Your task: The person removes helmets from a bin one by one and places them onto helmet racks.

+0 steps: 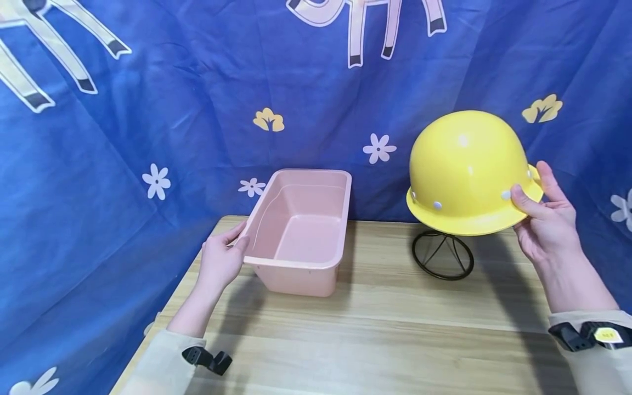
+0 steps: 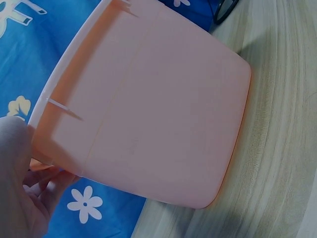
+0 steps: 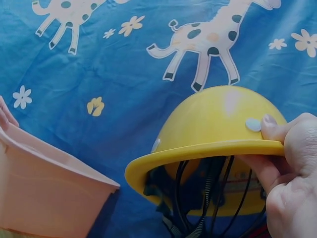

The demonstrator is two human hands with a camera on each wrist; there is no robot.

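A yellow hard hat (image 1: 468, 170) sits over a black wire stand (image 1: 444, 277) on the right side of the table. My right hand (image 1: 548, 222) pinches its brim at the right, thumb outside and fingers beneath. In the right wrist view, straps and black wires show under the hard hat (image 3: 218, 124); whether it rests on the stand or is held just above, I cannot tell. At the left, a pink plastic tub (image 1: 298, 280) stands with its opening up. My left hand (image 1: 222, 260) grips the tub's left rim between thumb and fingers.
The wood-grain table (image 1: 385, 340) ends at the left behind my left forearm. A blue curtain (image 1: 207, 137) with giraffes and flowers hangs behind and beside the table. Black straps circle both sleeves at the wrists.
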